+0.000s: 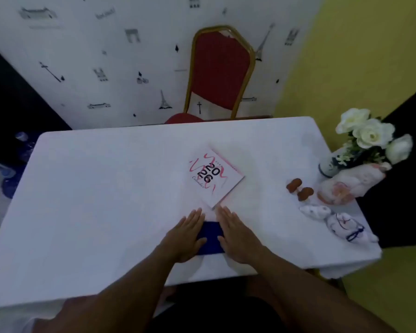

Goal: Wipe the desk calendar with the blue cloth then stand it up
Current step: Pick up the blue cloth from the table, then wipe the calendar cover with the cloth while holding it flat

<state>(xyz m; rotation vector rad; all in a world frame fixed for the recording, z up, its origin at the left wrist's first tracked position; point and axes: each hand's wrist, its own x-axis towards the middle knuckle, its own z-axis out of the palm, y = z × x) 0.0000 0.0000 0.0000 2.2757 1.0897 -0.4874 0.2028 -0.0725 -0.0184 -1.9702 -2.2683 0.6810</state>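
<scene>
left hand point(186, 239) + right hand point(238, 239): fingers spread flat, pressing blue cloth point(210, 236) edges | desk calendar point(215, 177) lying flat on worktop point(94, 188), just beyond

Both forearms reach forward — left hand point(186, 237) and right hand point(238, 236) lie flat, palms down, fingers extended, side by side.

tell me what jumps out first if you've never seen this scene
The two hands, left hand and right hand, lie flat on either side of a folded blue cloth at the near edge of the white table. Just beyond them the desk calendar lies flat, its cover reading 2026. A red chair stands behind the table, and white flowers sit at the right edge.
</scene>
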